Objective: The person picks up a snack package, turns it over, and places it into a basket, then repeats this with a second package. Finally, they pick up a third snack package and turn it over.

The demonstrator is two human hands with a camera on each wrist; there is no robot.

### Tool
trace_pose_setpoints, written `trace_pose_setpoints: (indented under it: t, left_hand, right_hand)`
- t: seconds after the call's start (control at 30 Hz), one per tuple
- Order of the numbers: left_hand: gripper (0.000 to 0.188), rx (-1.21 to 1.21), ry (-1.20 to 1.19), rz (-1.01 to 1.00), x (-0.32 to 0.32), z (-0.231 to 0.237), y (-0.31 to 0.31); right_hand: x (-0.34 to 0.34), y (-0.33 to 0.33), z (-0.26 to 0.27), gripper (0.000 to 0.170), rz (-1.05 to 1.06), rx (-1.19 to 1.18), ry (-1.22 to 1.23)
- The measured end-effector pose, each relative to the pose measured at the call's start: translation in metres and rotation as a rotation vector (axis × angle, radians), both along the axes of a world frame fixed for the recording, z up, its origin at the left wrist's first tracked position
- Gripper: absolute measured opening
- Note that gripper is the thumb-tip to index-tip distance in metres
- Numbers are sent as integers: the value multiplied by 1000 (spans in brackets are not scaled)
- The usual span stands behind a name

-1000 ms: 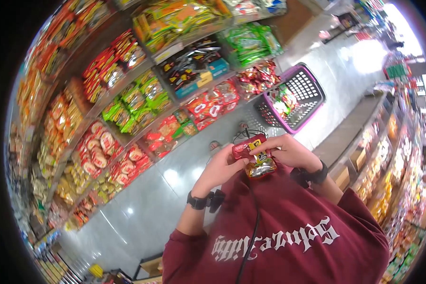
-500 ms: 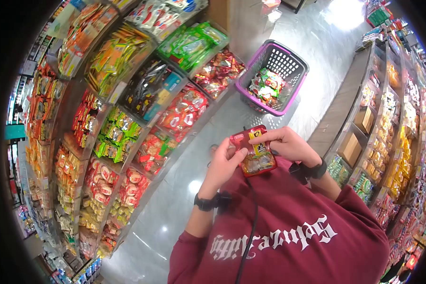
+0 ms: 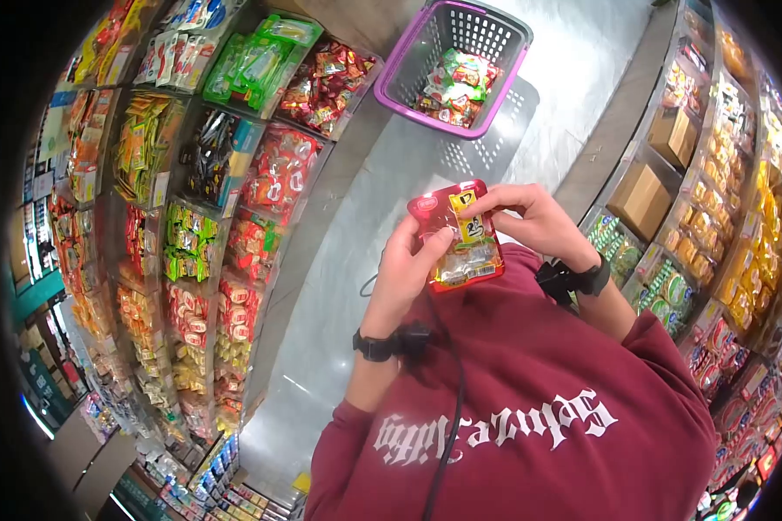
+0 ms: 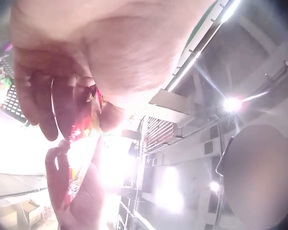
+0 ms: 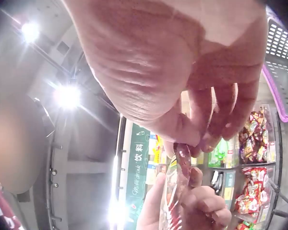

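Both hands hold a glossy red snack packet (image 3: 467, 262) in front of the chest in the head view. It has a yellow label with black print and a clear window at its lower end. The left hand (image 3: 406, 267) grips its left side, thumb lying across the front. My right hand (image 3: 537, 227) pinches the upper right edge, its index finger reaching over the yellow label. In the left wrist view the packet (image 4: 81, 139) appears edge-on and partly washed out by glare. The right wrist view shows fingertips of both hands along the packet's edge (image 5: 175, 187).
A grey shopping basket with a purple rim (image 3: 426, 122) stands on the floor ahead, with several bagged snacks (image 3: 462, 82) inside. Shelves of bagged snacks line the left, including red packs (image 3: 280, 169). More shelves on the right hold cardboard boxes (image 3: 640, 200).
The head view has turned, so the basket and left shelves sit further left and higher in it. Both hands keep hold of the packet, which shows larger, with more of its front visible.
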State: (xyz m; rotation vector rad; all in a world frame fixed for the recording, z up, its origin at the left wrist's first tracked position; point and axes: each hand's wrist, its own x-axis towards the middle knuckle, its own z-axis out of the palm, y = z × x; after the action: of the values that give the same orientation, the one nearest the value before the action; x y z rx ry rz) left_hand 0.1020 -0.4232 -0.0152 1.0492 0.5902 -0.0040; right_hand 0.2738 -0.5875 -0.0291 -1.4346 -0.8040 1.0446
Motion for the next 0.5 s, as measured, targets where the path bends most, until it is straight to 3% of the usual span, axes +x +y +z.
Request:
trace_pose_setpoints:
  t: [0.2,0.4,0.5]
  left_hand:
    - [40,105,-47,-46,-5,4,-10]
    - [38,149,-127,-66,-43,7,-1]
    - [37,117,-94,-36,-73,-6,1]
  right_hand:
    - [-24,-14,13,51,-253,141,280]
    - [-62,-2,28,50,-100,35,285]
    - [-83,5,24,33,-45,-149,189]
